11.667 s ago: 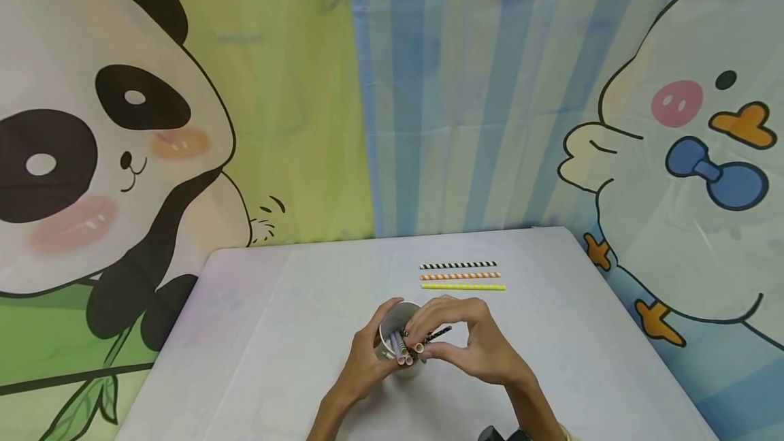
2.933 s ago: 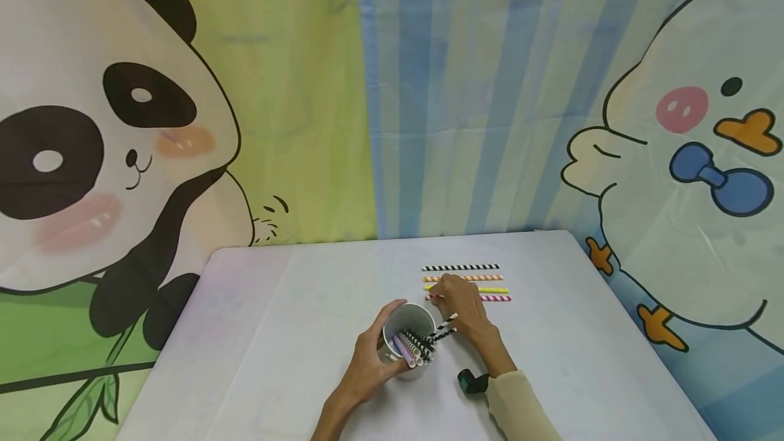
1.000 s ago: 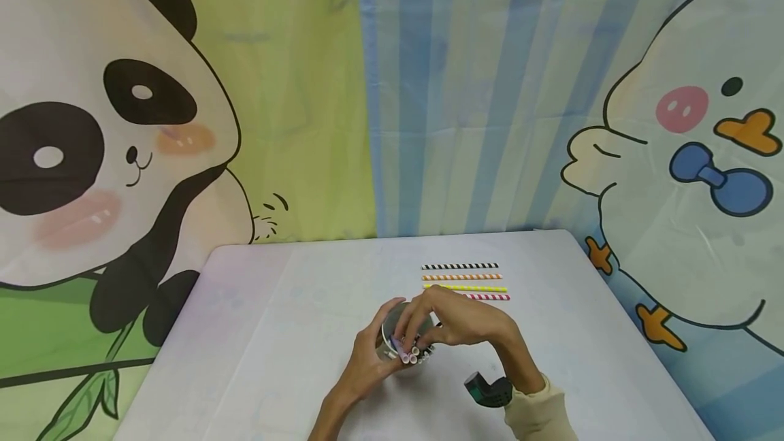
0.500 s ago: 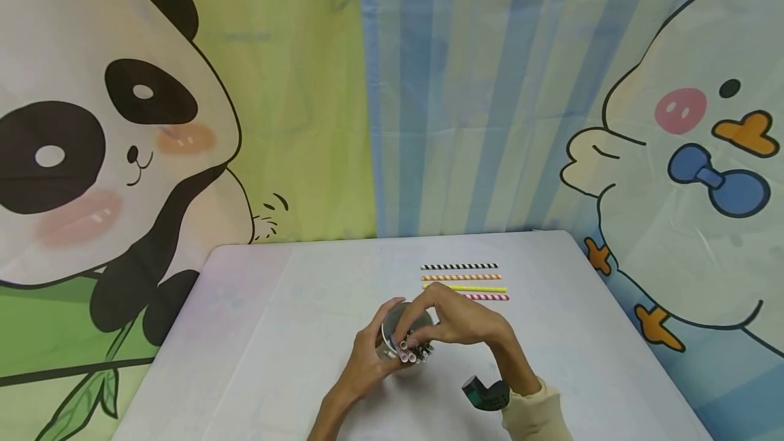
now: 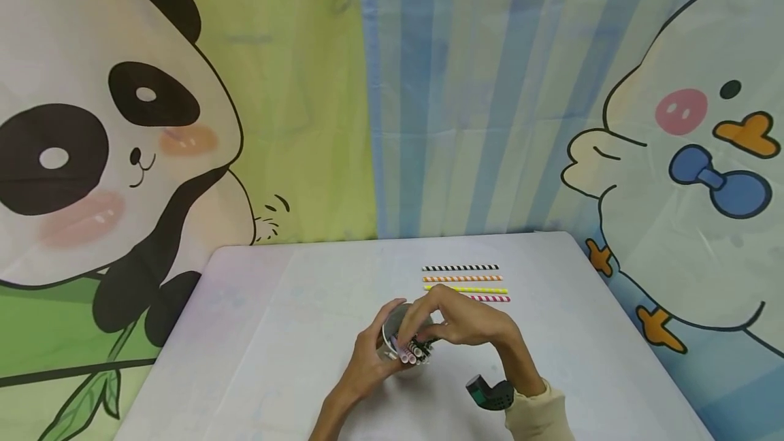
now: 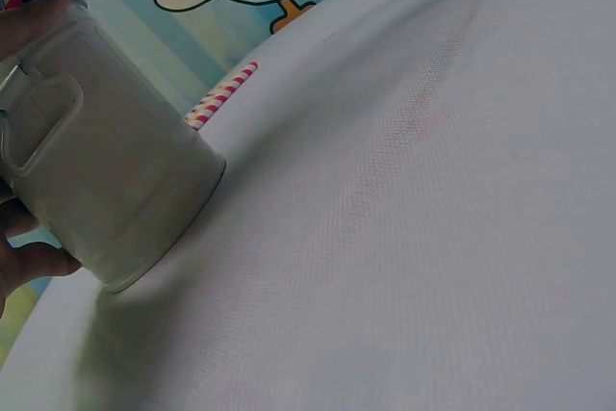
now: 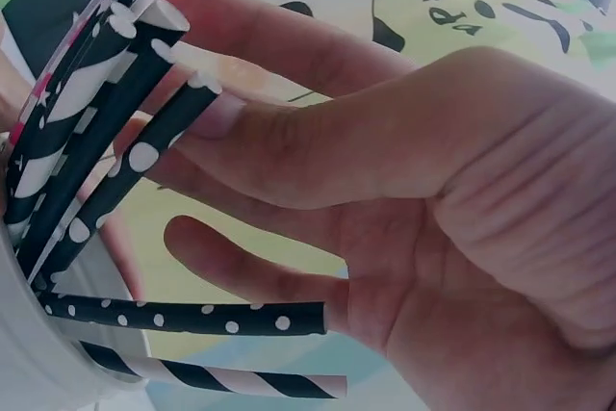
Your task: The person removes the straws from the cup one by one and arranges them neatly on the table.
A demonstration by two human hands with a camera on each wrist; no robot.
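Note:
My left hand (image 5: pixel 365 365) grips a small pale pail (image 6: pixel 125 161) around its side, tilting it over the white table. Several patterned paper straws (image 5: pixel 412 355) lean out over its near rim, some lilac and some black and white. My right hand (image 5: pixel 462 317) reaches over the mouth, fingers bent down among the straws. In the right wrist view, its thumb lies against a black straw with white dots (image 7: pixel 144 157), other fingers behind the bunch. Whether it pinches one straw I cannot tell. A second dotted straw (image 7: pixel 231 319) and a striped straw (image 7: pixel 260 379) lean apart below.
Behind the pail, separate straws lie in parallel on the table (image 5: pixel 294 332): black-striped (image 5: pixel 461 267), orange-striped (image 5: pixel 462 279), yellow (image 5: pixel 484 290) and red-striped (image 5: pixel 493 299). My right hand partly covers the nearer two. A black device (image 5: pixel 490 393) sits at my right wrist. Printed curtains hang behind.
The red-striped straw has joined the row since the oldest frame. My right hand has come back from the row to the pail, and its fingers shift slightly among the straws. The left hand stays put.

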